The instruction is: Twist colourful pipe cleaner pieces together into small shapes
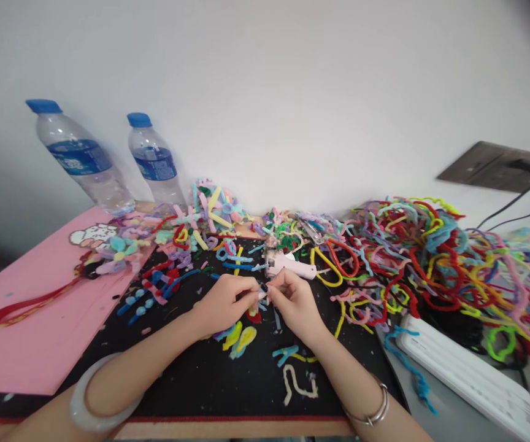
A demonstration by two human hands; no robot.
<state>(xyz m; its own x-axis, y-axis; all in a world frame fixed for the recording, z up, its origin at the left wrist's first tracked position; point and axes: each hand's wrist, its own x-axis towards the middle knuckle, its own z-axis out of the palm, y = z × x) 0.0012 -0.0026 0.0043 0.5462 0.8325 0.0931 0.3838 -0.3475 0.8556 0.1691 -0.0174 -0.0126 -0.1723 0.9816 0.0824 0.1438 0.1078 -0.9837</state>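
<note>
My left hand (225,303) and my right hand (295,301) meet over the black mat (228,387), fingertips pinched together on a small pipe-cleaner piece (263,296) with light blue and pink strands. Below the hands lie yellow and blue bent pieces (241,337), a red bit (254,317), a teal piece (285,353) and a cream squiggle (296,385). A pink glue gun (289,265) rests just beyond my right hand. A pale bangle sits on my left wrist, a metal one on my right.
A big tangled heap of coloured pipe cleaners (435,252) fills the right. Two water bottles (81,161) (154,161) stand against the wall. A pink board (30,313) lies at left, a white power strip (467,374) at right, a wall socket (499,166) above it.
</note>
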